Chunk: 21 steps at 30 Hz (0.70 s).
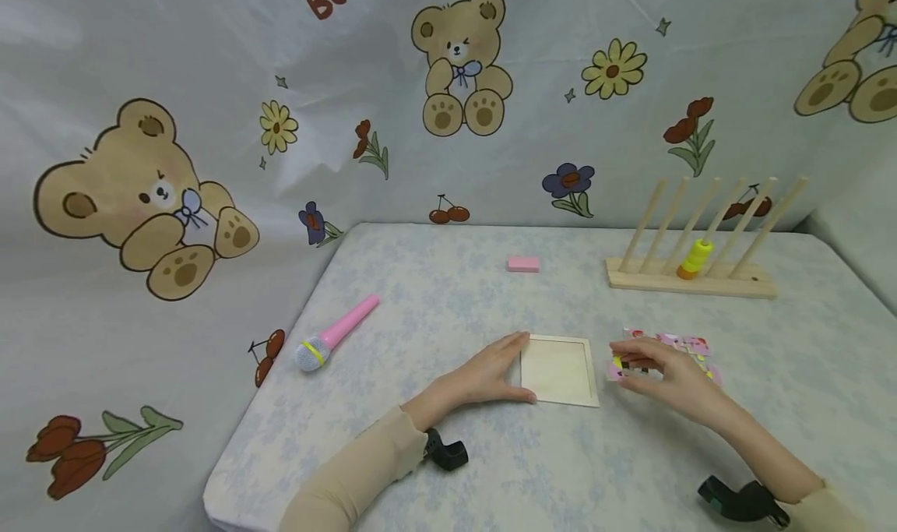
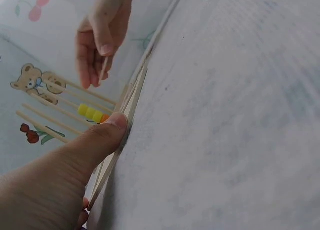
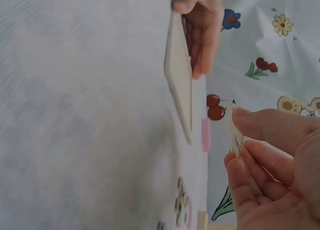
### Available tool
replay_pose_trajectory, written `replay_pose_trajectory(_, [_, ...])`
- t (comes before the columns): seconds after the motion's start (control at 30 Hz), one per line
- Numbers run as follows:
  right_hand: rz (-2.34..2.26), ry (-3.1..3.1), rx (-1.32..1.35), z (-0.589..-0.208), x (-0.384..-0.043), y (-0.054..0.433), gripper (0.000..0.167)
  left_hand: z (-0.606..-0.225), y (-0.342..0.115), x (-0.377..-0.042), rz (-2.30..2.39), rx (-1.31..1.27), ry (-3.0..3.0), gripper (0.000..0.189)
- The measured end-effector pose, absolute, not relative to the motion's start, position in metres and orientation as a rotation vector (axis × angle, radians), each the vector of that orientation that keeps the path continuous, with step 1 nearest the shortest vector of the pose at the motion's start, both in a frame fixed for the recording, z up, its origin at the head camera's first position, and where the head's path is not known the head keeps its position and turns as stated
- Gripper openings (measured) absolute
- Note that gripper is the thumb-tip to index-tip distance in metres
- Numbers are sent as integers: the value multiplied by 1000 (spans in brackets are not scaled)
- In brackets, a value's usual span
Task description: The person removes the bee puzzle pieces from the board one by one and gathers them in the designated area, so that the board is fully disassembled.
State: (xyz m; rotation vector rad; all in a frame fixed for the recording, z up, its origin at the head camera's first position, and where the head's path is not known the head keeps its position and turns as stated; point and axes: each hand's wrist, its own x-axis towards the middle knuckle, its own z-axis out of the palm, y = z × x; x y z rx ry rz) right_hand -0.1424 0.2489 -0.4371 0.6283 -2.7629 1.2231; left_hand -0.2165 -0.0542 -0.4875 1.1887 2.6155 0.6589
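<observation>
A square, shallow wooden puzzle tray (image 1: 559, 370) with a raised rim lies on the table, its inside bare. My left hand (image 1: 487, 374) holds it by the left side, thumb at the near corner and fingers at the far one. Above the table to the right of the tray, my right hand (image 1: 673, 380) pinches a thin puzzle piece (image 3: 233, 130) between thumb and fingertips. Only the piece's pale side and edge show in the right wrist view. Colourful pink and yellow puzzle pieces (image 1: 697, 345) lie beneath and beyond this hand, partly covered by it.
A pink toy microphone (image 1: 343, 331) lies at the left. Toward the back is a pink block (image 1: 523, 264). At the back right stands a wooden rack (image 1: 722, 283) with several upright rods, yellow and orange beads (image 1: 695, 259) on one. A bear-print cloth hangs behind the table.
</observation>
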Motion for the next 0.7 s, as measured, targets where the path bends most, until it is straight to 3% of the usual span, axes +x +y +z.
replay_pose_trajectory(0.27, [1031,-2802,592,-459,-132,274,41,-487,-59,-220,686,1198,2613,104])
replay_pose_trajectory(0.7, [797,-2752,675,-469,-128,275,42,-493,-60,-215,713,1222,2594,103])
